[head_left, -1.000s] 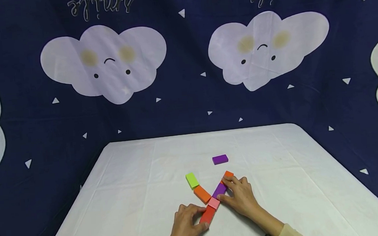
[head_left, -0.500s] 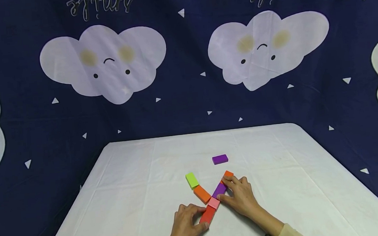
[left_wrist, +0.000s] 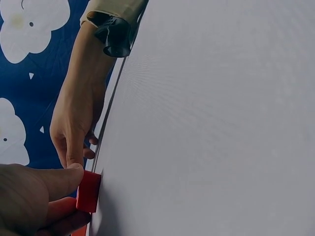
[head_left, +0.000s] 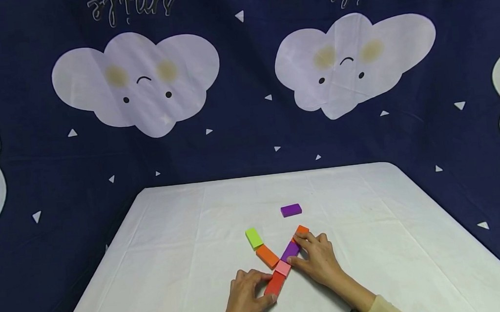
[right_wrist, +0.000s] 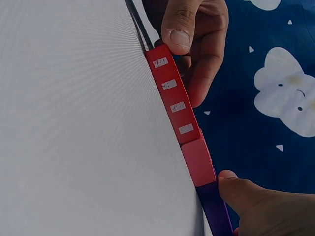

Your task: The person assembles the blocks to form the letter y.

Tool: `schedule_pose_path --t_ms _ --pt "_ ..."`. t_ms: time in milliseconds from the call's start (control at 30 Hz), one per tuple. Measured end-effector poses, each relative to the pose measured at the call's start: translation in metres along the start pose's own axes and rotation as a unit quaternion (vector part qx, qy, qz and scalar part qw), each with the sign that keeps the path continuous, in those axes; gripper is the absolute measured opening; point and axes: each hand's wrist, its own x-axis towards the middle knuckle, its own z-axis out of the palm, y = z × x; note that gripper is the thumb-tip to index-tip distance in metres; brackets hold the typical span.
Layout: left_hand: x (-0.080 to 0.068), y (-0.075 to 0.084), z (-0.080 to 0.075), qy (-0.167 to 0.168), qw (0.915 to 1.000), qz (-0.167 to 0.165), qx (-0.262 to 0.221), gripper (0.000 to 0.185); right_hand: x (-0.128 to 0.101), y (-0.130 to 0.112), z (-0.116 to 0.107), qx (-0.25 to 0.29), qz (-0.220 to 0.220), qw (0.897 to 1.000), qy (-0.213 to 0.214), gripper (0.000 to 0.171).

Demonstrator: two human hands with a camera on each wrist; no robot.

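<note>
Red block (head_left: 275,284) lies flat on the white-covered bench (head_left: 174,260), pinched between thumb and fingers of the left hand (head_left: 245,301). Just beyond it sit a pink block (head_left: 283,268) and a purple block (head_left: 290,251), which the right hand (head_left: 317,261) grips with curled fingers. Two orange blocks, a green one and another purple one lie farther out. Dark blue cloud-printed cloth (head_left: 138,81) hangs behind.

Both hands are bare. The right hand (head_left: 319,262) runs into a beige sleeve (head_left: 385,310) with a turned-back cuff at the wrist; a dark, crumpled strap (left_wrist: 114,35) sits just behind that cuff. The left hand (head_left: 245,301) shows no sleeve.
</note>
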Motion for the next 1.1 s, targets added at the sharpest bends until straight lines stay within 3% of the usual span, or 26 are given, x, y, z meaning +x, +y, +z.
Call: schedule_pose_path --t_ms 333,767,1100 --pt "0.000 0.001 0.000 -0.002 1.0000 -0.005 0.001 0.034 -0.001 0.001 0.002 -0.002 -0.024 0.999 0.027 0.062" --pt "0.000 0.000 0.000 -0.002 1.0000 -0.003 -0.004 0.034 -0.001 -0.001 0.000 0.005 -0.005 1.000 0.002 0.062" --pt "0.009 -0.001 -0.016 -0.007 0.9997 -0.011 -0.022 0.033 -0.002 -0.001 -0.001 -0.006 -0.019 1.000 0.021 0.061"
